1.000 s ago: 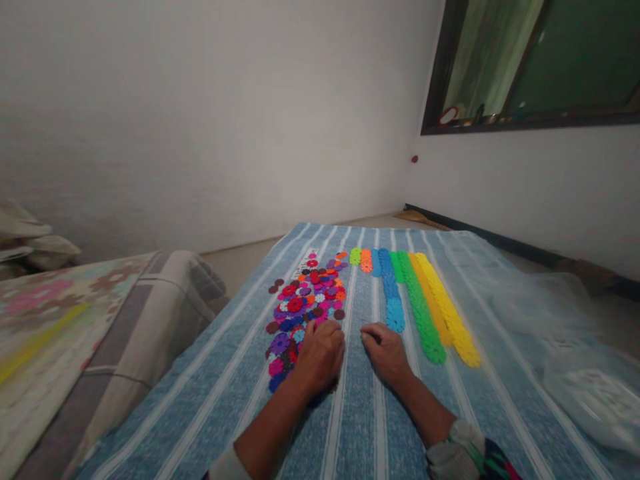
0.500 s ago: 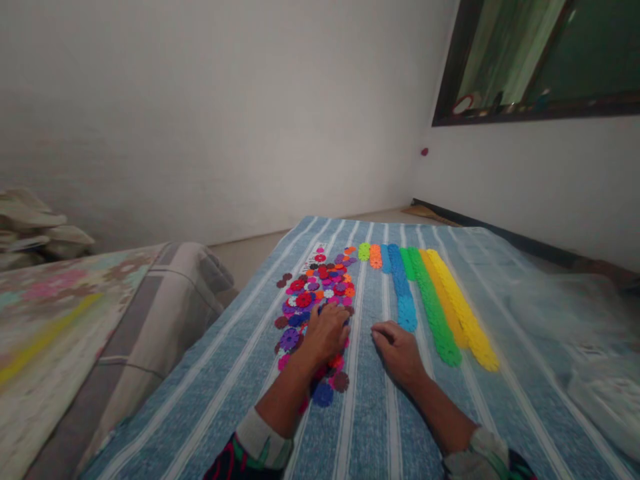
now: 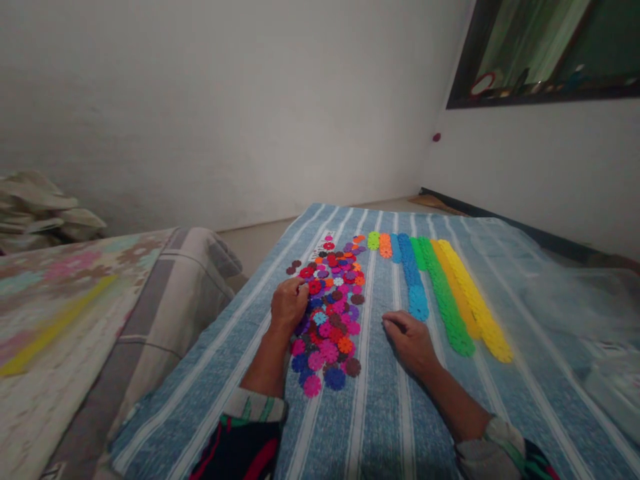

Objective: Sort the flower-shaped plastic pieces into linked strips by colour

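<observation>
A loose pile of flower-shaped plastic discs in pink, red, purple, dark blue, brown and orange lies on the blue striped cloth. My left hand is at the pile's left edge, its fingers curled in and closed against the discs; whatever they hold is hidden. Right of the pile, my right hand rests on the cloth with fingers curled together and no disc showing in them. Just beyond it ends an overlapping row of blue discs. Farther right run a green row and a yellow row.
Short lime and orange rows lie toward the far end. A clear plastic container stands at the right, with a transparent sheet behind it. A cloth-covered surface is on the left, beyond a gap.
My left hand has moved left from the middle of the pile to its left edge, uncovering discs. My right hand stays in much the same place on the cloth. The view has shifted slightly.
</observation>
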{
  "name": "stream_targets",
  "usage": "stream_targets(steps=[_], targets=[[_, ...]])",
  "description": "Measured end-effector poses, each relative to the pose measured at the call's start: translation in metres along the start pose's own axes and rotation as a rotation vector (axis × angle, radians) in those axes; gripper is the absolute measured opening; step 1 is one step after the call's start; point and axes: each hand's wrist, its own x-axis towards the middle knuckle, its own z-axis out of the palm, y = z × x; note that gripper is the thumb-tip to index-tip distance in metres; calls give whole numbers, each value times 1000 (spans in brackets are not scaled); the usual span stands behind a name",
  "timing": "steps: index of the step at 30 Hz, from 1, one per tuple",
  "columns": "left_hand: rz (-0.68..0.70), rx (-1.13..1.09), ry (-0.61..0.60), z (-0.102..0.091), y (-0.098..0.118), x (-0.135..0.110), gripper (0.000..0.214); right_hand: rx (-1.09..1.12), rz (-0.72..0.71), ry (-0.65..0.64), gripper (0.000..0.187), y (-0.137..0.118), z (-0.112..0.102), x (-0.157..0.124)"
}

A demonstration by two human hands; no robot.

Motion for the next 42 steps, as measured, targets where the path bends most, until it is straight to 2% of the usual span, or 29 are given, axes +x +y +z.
stream_targets(steps=[4, 11, 14, 17, 20, 29, 42], targets=[[-68, -76, 89, 3, -3, 1, 30, -45, -33, -16, 21, -2, -1, -1], [-405, -278, 175, 7, -18, 3, 37, -185, -124, -64, 22, -4, -1, -3], [-485, -369, 201, 8, -21, 4, 38, -243, -157, -81, 23, -2, 0, -4], [-487, -398, 250, 9, -25, 4, 35, -320, -189, -80, 23, 0, 4, -4], [-481, -413, 245, 11, -29, 5, 35, -412, -219, -95, 21, -3, 14, 1], [-445, -387, 206, 7, -31, 6, 33, -710, -136, -234, 16, -41, 51, 25], [-415, -335, 134, 6, -29, 5, 33, -783, -122, -256, 26, -51, 55, 22]])
